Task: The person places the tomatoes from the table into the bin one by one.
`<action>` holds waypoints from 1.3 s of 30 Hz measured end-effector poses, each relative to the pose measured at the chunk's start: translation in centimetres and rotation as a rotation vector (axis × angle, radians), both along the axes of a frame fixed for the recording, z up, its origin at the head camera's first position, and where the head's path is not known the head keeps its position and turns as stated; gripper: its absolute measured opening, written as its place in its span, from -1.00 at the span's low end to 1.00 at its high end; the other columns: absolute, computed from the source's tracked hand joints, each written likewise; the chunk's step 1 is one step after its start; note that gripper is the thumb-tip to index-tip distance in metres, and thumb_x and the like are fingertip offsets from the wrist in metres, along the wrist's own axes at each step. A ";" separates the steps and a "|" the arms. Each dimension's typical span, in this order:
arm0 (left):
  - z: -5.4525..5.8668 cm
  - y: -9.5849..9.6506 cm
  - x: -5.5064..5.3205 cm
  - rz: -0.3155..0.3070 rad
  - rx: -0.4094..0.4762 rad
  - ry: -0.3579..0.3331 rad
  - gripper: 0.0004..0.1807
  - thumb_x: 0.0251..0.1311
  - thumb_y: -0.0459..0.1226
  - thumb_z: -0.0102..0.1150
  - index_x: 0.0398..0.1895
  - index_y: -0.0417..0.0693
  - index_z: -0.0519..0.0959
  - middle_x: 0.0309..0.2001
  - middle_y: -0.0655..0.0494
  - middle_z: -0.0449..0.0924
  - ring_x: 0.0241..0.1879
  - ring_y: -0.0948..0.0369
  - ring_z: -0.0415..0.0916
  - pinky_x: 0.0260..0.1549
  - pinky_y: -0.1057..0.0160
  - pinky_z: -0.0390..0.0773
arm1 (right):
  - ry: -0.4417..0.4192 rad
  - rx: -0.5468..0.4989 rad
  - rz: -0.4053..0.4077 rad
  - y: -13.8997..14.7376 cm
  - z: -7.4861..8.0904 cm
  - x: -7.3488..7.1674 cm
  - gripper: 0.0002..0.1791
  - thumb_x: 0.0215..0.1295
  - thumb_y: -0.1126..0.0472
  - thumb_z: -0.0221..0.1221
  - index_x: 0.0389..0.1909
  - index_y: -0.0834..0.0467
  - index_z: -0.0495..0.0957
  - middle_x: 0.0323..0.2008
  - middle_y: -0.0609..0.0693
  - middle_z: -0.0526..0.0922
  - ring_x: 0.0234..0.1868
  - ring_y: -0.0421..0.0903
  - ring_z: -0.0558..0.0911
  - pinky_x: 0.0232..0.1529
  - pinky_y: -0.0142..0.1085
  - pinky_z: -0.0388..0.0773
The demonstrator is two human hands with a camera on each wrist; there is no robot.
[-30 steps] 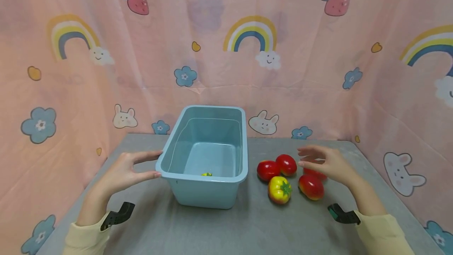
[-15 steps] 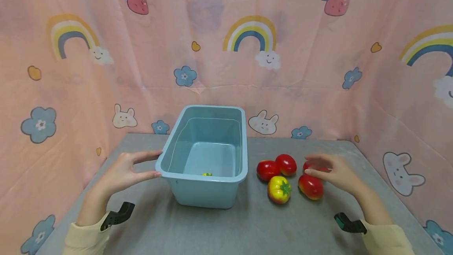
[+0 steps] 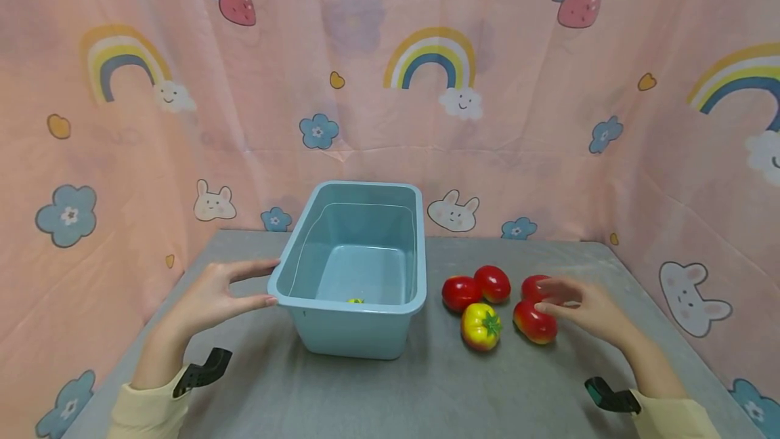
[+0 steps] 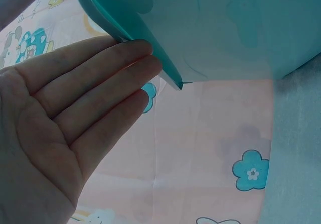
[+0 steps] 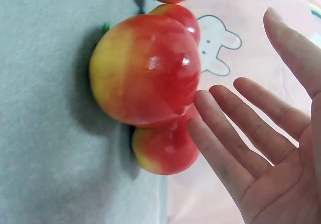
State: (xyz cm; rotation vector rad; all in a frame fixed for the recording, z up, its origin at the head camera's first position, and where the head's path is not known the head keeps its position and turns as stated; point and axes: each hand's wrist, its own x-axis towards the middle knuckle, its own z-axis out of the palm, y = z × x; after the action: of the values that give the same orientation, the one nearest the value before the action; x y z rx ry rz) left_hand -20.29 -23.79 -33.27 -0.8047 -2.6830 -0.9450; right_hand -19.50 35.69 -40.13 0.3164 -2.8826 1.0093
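Note:
My left hand (image 3: 213,297) is at the near left corner of a light blue plastic tub (image 3: 353,334). Its straight fingers (image 4: 110,78) lie along the outside of the rim in the left wrist view. Over the right side of the table, my right hand (image 3: 588,307) hovers with fingers spread and nothing between them. Closest to it is a glossy red-and-yellow fruit (image 3: 535,324), large in the right wrist view, where the fingertips overlap its edge. Another red fruit (image 3: 532,286) sits just behind, partly covered by the hand.
Left of that pair lie two red fruits (image 3: 461,293) and a yellow one (image 3: 481,327) with a green leafy top. A small yellow-green piece (image 3: 356,301) peeks over the tub's near rim from inside. A pink patterned curtain (image 3: 365,120) encloses the grey table (image 3: 365,398).
My right hand has moved right and toward me, lower over the right-hand pair of fruits, uncovering more of the rear one. The left hand and tub have stayed put.

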 end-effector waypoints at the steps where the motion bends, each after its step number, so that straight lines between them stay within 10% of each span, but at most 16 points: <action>1: 0.0 0.0 0.0 0.000 0.000 0.000 -0.40 0.03 -0.01 0.37 0.19 0.14 0.51 0.05 0.22 0.62 0.11 0.16 0.54 0.00 0.09 0.51 | -0.006 -0.001 -0.002 0.1 -0.1 0.0 -0.42 0.16 -0.07 0.28 0.14 0.15 0.48 0.02 0.14 0.62 -0.03 0.10 0.62 -0.25 -0.33 0.60; 39: -0.2 0.0 0.0 -0.001 0.014 0.003 -0.40 0.02 -0.02 0.38 0.19 0.14 0.52 0.05 0.23 0.62 0.10 0.18 0.55 0.02 0.07 0.50 | -0.145 0.067 -0.030 -1.3 -2.4 -0.2 -0.18 -0.08 -0.16 0.41 0.19 0.16 0.43 0.09 0.26 0.54 0.00 0.18 0.54 -0.24 -0.10 0.63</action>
State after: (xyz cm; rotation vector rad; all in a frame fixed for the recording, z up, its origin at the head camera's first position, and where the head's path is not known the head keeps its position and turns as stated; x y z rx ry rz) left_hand -20.33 -23.83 -33.45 -0.8038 -2.6706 -0.9614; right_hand -19.71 34.41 -42.50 0.2107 -3.0456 0.9717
